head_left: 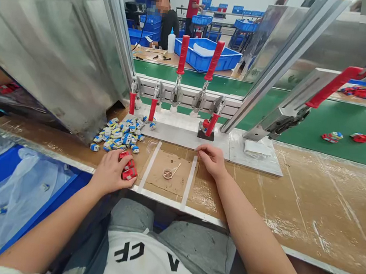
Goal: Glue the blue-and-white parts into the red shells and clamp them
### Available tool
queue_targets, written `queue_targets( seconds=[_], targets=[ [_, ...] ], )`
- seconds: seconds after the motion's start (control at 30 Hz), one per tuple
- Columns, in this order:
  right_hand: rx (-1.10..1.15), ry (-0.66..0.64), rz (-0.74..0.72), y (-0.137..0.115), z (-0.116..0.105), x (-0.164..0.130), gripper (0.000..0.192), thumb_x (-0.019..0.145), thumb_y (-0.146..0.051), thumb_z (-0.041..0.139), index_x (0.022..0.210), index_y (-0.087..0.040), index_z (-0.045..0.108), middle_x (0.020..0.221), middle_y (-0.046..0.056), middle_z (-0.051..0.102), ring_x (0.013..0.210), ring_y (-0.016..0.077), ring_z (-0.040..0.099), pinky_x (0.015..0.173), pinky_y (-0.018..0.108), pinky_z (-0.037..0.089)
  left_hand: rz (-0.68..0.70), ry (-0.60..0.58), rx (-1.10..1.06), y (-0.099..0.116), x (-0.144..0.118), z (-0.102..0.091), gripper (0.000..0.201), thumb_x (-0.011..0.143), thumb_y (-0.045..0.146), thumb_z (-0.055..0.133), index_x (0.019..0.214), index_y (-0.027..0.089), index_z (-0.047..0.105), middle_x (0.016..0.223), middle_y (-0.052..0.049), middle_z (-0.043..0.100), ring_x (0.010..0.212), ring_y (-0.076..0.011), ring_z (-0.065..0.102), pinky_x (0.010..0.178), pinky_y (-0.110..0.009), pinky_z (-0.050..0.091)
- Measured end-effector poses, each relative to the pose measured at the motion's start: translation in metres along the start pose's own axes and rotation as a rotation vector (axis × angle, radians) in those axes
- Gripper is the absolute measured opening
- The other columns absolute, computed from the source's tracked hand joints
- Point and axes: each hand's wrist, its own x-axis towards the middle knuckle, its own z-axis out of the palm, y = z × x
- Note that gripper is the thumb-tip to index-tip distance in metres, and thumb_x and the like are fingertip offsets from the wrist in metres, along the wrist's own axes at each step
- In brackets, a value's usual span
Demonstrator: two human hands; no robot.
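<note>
My left hand [110, 173] is curled around a few small red toy car bodies [128, 173] at the front edge of the bench. Just beyond it lies a heap of small blue, white and yellow toy pieces [121, 134]. My right hand [213, 160] rests by the front edge of the metal base plate [180, 130], thumb and fingers pinched together. Whatever the pinch holds, if anything, is too small to make out. Between the hands, a small round dish [167, 173] with a thin stick across it sits on a cardboard piece [154, 176] flanked by white tape strips.
Toggle clamps with red handles [183, 55] line a metal rail behind the plate; a black block [206, 131] sits under one. Another clamp [290, 117] stands right. Beyond runs a green conveyor [319, 148] carrying toy cars [332, 137]. A lined blue bin [72, 181] is lower left; co-workers are behind.
</note>
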Motion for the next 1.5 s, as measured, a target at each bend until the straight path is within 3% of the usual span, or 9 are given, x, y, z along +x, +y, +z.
queue_targets(
  seconds=[0.17,0.3,0.4,0.5,0.6,0.83,1.13,1.37,1.5],
  targets=[
    [-0.172,-0.250,-0.130,-0.013,-0.003,0.000,0.024,0.097,-0.037,0.054,0.084,-0.021,0.065,0.074,0.003,0.066,0.068,0.0170,0.056,0.069,0.030,0.041,0.014,0.206,0.000,-0.002,-0.002,0.005,0.043,0.089,0.051,0.074,0.120,0.021,0.070,0.133,-0.019,0.062,0.122,-0.0381,0.060,0.102,-0.050,0.050],
    [-0.344,-0.558,-0.185,-0.036,0.011,-0.002,0.042,0.102,-0.049,0.052,0.072,-0.020,0.055,0.067,0.001,0.059,0.063,0.0143,0.048,0.064,0.028,0.030,0.058,0.237,-0.052,-0.005,-0.013,0.004,0.032,0.090,0.046,0.079,0.111,0.022,0.073,0.110,-0.012,0.070,0.099,-0.0295,0.066,0.088,-0.041,0.053],
    [-0.470,-0.686,-0.181,-0.055,0.028,-0.005,0.049,0.105,-0.055,0.049,0.072,-0.020,0.055,0.069,0.002,0.062,0.063,0.0144,0.048,0.063,0.030,0.024,0.093,0.304,-0.098,0.004,-0.014,0.000,0.028,0.088,0.039,0.083,0.109,0.023,0.073,0.111,-0.011,0.072,0.101,-0.0288,0.068,0.090,-0.042,0.054],
    [-0.601,-0.702,-0.165,-0.065,0.041,-0.007,0.044,0.108,-0.046,0.045,0.076,-0.019,0.060,0.074,0.005,0.068,0.066,0.0159,0.052,0.062,0.031,0.021,0.096,0.303,-0.375,0.026,0.003,-0.004,0.028,0.090,0.033,0.082,0.113,0.024,0.070,0.122,-0.010,0.073,0.114,-0.0276,0.070,0.101,-0.043,0.055],
    [-0.659,-0.708,-0.194,-0.067,0.047,-0.006,0.037,0.108,-0.037,0.045,0.081,-0.019,0.063,0.079,0.007,0.071,0.070,0.0170,0.055,0.063,0.032,0.020,-0.052,0.256,-0.816,0.059,0.042,0.002,0.035,0.092,0.033,0.079,0.121,0.022,0.064,0.121,-0.009,0.073,0.107,-0.0220,0.072,0.096,-0.037,0.059],
    [-0.627,-0.701,-0.244,-0.071,0.048,-0.006,0.031,0.099,-0.025,0.052,0.071,-0.018,0.060,0.070,0.004,0.065,0.064,0.0153,0.047,0.063,0.031,0.020,-0.282,0.115,-1.345,0.100,0.132,0.049,0.044,0.080,0.029,0.087,0.115,0.018,0.064,0.104,-0.007,0.075,0.094,-0.0205,0.073,0.086,-0.033,0.060],
    [-0.510,-0.705,-0.145,-0.068,0.047,-0.008,0.034,0.095,-0.025,0.054,0.062,-0.019,0.053,0.061,0.002,0.058,0.060,0.0138,0.040,0.061,0.031,0.019,-0.099,0.108,-1.193,0.096,0.128,0.061,0.033,0.081,0.032,0.087,0.109,0.020,0.074,0.111,-0.008,0.070,0.104,-0.0222,0.069,0.095,-0.036,0.058],
    [-0.642,-0.642,-0.272,-0.068,0.052,-0.001,0.038,0.104,-0.033,0.049,0.071,-0.019,0.061,0.071,0.007,0.068,0.065,0.0170,0.050,0.062,0.034,0.021,-0.225,0.005,-1.437,0.098,0.133,0.064,0.060,0.072,0.040,0.095,0.119,0.020,0.066,0.110,-0.007,0.072,0.093,-0.0205,0.074,0.088,-0.034,0.062],
    [-0.657,-0.634,-0.313,-0.070,0.054,0.001,0.034,0.101,-0.027,0.050,0.069,-0.019,0.060,0.069,0.008,0.067,0.067,0.0184,0.053,0.064,0.034,0.023,-0.252,-0.001,-1.497,0.098,0.133,0.065,0.058,0.069,0.043,0.097,0.112,0.018,0.067,0.103,-0.007,0.077,0.096,-0.0226,0.075,0.091,-0.037,0.062]
  ],
)
